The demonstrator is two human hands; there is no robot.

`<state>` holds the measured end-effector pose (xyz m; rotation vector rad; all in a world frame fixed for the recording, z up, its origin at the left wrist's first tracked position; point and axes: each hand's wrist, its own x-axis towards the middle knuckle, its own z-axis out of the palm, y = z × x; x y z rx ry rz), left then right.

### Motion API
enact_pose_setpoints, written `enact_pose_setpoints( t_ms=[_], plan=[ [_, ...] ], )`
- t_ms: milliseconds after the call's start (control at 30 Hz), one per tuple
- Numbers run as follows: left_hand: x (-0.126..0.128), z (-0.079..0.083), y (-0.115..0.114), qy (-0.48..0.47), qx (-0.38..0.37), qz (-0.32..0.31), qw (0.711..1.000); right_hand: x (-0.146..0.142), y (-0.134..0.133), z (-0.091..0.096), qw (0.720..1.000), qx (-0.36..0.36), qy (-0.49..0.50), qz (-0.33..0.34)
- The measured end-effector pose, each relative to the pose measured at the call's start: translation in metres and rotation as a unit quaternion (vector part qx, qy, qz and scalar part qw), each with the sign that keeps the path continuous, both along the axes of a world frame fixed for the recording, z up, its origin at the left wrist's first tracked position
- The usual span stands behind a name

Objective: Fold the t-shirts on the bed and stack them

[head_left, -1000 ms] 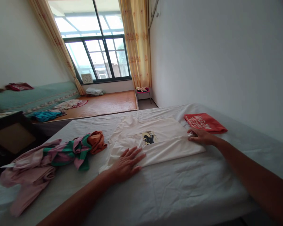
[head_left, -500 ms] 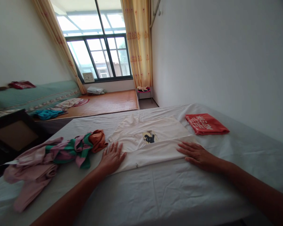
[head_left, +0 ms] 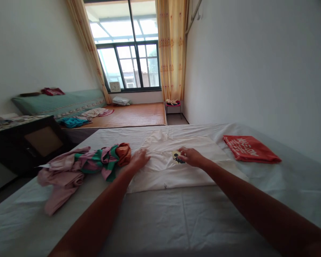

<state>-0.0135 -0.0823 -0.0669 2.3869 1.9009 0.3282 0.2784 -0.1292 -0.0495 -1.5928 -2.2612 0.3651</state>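
A white T-shirt [head_left: 203, 175] with a dark and yellow print lies spread on the white sheet [head_left: 155, 221], its near side folded over in a long strip. My left hand [head_left: 139, 159] is at the shirt's left part, fingers apart and pointing away from me. Over the print is my right hand [head_left: 191, 157], its fingers loosely bent and partly covering the picture. I cannot tell whether its fingertips press on the cloth. No fabric shows gripped in either hand.
Left of the shirt lies a heap of pink, green and orange clothes [head_left: 96, 164]. A folded red garment [head_left: 250, 148] is on the right, near the wall. Beyond stand a mat-covered bed [head_left: 139, 114], a dark cabinet [head_left: 37, 142] and a small stool [head_left: 173, 105].
My right hand has moved left and away from me, from the shirt's right side onto its print. My left hand has slid forward along the left side. The view has turned slightly left.
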Motion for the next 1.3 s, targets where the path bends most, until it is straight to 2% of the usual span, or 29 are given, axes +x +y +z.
enact_pose_setpoints(
  t_ms=[67,167,267,467,600,667,767,867,933,1000,1067,1133,1233,1300],
  plan=[
    [-0.002,-0.010,0.003,-0.022,0.004,0.017,1.000,-0.027,0.021,-0.012,0.999,-0.011,-0.014,-0.034],
    [-0.007,-0.019,0.003,-0.059,0.020,0.042,0.997,-0.045,0.039,-0.032,0.997,-0.006,0.006,-0.070],
    [-0.008,-0.021,0.005,-0.075,0.036,0.054,0.995,-0.046,0.045,-0.043,0.996,0.002,0.056,-0.069],
    [-0.003,-0.018,0.008,-0.094,0.023,0.068,0.993,-0.036,0.046,-0.047,0.990,0.013,0.110,-0.088],
    [-0.001,-0.021,0.011,-0.119,0.035,0.084,0.989,-0.034,0.047,-0.050,0.989,0.021,0.132,-0.060],
    [-0.004,-0.021,0.014,-0.177,0.008,0.071,0.982,-0.035,0.048,-0.050,0.982,0.014,0.183,-0.042],
    [-0.014,-0.016,0.015,-0.343,-0.037,0.017,0.938,-0.035,0.046,-0.045,0.958,-0.010,0.285,-0.003],
    [-0.033,-0.004,0.008,-0.472,-0.069,-0.092,0.874,-0.031,0.040,-0.035,0.936,-0.043,0.346,0.046],
    [-0.047,0.005,0.001,-0.488,-0.129,-0.167,0.847,-0.026,0.035,-0.027,0.930,-0.078,0.345,0.097],
    [-0.059,0.012,-0.005,-0.461,-0.214,-0.224,0.831,-0.021,0.031,-0.021,0.928,-0.113,0.319,0.158],
    [-0.065,0.016,-0.008,-0.412,-0.278,-0.269,0.825,-0.019,0.027,-0.015,0.928,-0.130,0.278,0.212],
    [-0.068,0.018,-0.009,-0.356,-0.306,-0.309,0.827,-0.017,0.024,-0.011,0.928,-0.130,0.229,0.265],
    [-0.070,0.022,-0.009,-0.285,-0.293,-0.338,0.848,-0.018,0.023,-0.005,0.923,-0.101,0.169,0.331],
    [-0.070,0.027,-0.009,-0.276,-0.246,-0.336,0.866,-0.020,0.023,-0.003,0.942,-0.039,0.148,0.297]
  ],
)
